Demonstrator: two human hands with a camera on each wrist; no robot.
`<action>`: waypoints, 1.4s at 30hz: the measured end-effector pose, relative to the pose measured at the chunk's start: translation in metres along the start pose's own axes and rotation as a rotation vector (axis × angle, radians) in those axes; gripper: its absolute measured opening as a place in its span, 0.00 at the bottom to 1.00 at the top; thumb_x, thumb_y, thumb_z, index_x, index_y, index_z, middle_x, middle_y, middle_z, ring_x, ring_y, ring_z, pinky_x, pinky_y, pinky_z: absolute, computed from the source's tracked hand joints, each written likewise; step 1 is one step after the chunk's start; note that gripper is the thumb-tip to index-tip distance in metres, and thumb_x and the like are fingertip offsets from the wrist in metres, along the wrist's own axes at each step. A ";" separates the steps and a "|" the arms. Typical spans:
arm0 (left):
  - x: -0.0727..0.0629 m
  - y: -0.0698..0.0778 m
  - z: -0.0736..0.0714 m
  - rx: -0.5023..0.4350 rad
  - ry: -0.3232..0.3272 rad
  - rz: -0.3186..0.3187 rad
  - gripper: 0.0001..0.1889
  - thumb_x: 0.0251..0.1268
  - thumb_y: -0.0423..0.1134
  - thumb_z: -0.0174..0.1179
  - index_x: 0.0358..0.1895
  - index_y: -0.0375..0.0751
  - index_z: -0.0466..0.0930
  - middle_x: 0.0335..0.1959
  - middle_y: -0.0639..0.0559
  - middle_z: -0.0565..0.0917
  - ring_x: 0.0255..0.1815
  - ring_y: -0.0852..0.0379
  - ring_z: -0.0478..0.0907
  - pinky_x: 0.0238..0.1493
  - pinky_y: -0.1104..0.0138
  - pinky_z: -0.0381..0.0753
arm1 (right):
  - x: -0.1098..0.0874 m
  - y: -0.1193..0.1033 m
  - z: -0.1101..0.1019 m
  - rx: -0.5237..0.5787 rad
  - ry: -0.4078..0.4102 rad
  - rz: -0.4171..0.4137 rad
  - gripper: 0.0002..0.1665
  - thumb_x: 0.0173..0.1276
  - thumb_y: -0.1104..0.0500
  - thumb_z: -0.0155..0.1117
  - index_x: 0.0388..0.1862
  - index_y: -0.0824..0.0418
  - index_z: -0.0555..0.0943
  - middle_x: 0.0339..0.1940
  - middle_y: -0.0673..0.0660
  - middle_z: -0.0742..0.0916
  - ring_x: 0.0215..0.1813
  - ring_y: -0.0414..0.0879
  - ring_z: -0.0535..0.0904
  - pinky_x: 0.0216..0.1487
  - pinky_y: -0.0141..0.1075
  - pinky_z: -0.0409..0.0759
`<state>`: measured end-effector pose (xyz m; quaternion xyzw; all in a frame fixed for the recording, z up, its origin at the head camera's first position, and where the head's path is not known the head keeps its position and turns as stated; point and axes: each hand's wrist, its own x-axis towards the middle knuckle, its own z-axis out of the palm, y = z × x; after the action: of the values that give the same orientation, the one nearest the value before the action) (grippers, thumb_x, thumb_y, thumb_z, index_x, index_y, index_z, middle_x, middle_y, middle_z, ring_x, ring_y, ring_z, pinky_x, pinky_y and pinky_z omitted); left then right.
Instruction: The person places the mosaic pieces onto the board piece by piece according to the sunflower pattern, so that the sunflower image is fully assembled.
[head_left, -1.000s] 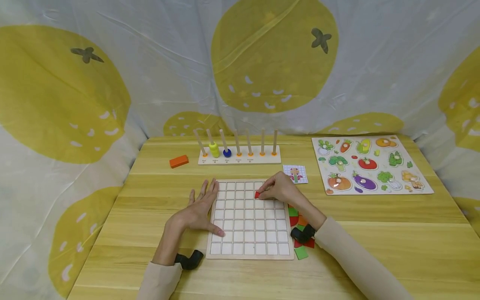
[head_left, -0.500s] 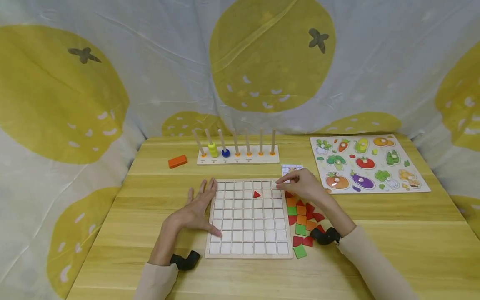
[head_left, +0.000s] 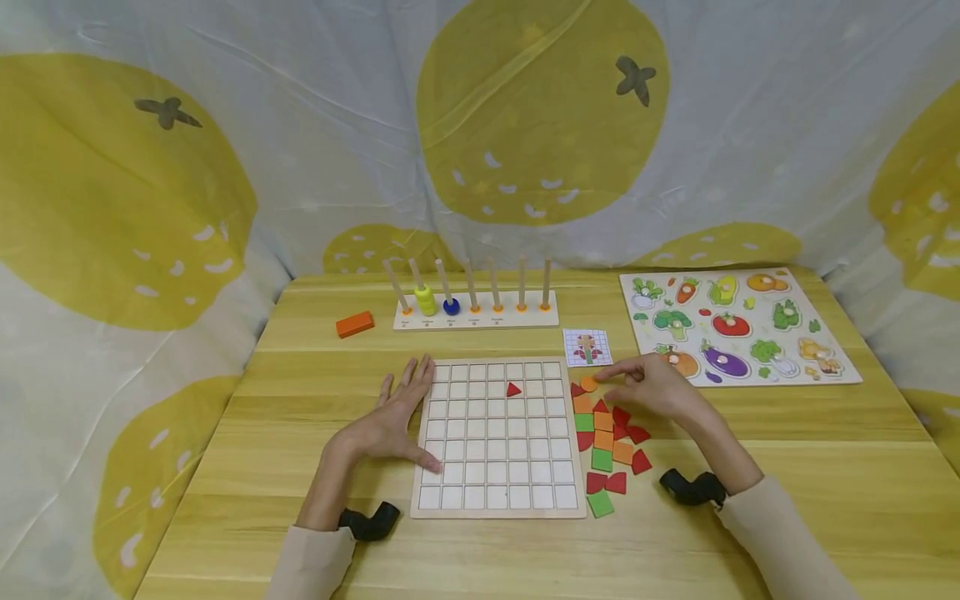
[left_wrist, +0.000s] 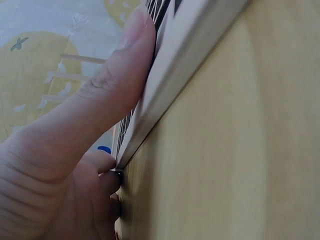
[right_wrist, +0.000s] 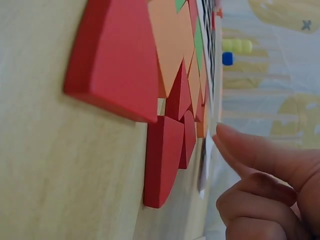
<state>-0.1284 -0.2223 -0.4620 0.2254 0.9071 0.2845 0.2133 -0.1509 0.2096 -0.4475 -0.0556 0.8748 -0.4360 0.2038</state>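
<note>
My left hand (head_left: 390, 425) rests with spread fingers along the left edge of a pale wooden grid board (head_left: 497, 511), its thumb lying on the board's face. One red triangle (head_left: 513, 389) sits in a square near the board's top. Over the loose pieces right of the board is my right hand (head_left: 651, 385), index fingertip right at the edge of an orange disc (head_left: 588, 383). Its thumb stands apart from the index finger, nothing between them, and the other fingers are bent. Below lie several red pieces (right_wrist: 162, 157), along with orange squares (head_left: 603, 439) and green squares (head_left: 600, 503).
A pattern card (head_left: 588, 347) lies beyond the board's top right corner. Behind stands a peg rack (head_left: 510, 320) with yellow and blue rings. An orange block (head_left: 355, 324) is at its left, a vegetable puzzle board (head_left: 757, 327) at the back right.
My right hand has let go of the red triangle on the board and moved right to the loose pieces. My left hand has stayed at the board's edge.
</note>
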 end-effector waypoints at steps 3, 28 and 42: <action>0.001 0.000 -0.001 0.003 -0.001 0.008 0.81 0.39 0.59 0.84 0.84 0.36 0.27 0.86 0.41 0.26 0.86 0.39 0.20 0.81 0.37 0.19 | -0.001 0.001 -0.001 0.013 -0.030 -0.011 0.17 0.65 0.58 0.77 0.51 0.61 0.90 0.17 0.48 0.65 0.24 0.43 0.59 0.26 0.35 0.56; 0.000 -0.002 -0.001 -0.017 0.002 0.013 0.80 0.41 0.59 0.84 0.84 0.38 0.26 0.86 0.42 0.25 0.86 0.40 0.19 0.81 0.37 0.18 | 0.003 0.014 -0.002 0.037 -0.228 -0.063 0.13 0.60 0.59 0.81 0.41 0.64 0.91 0.17 0.48 0.73 0.21 0.39 0.64 0.23 0.31 0.58; -0.001 -0.003 0.002 -0.020 0.010 0.017 0.80 0.41 0.58 0.84 0.84 0.38 0.27 0.86 0.43 0.25 0.86 0.40 0.19 0.81 0.37 0.19 | -0.001 0.010 -0.003 0.055 -0.185 -0.040 0.18 0.59 0.60 0.81 0.47 0.65 0.88 0.18 0.48 0.71 0.23 0.41 0.64 0.27 0.33 0.62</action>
<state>-0.1273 -0.2241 -0.4650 0.2295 0.9033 0.2964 0.2085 -0.1506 0.2179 -0.4539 -0.1072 0.8387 -0.4569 0.2763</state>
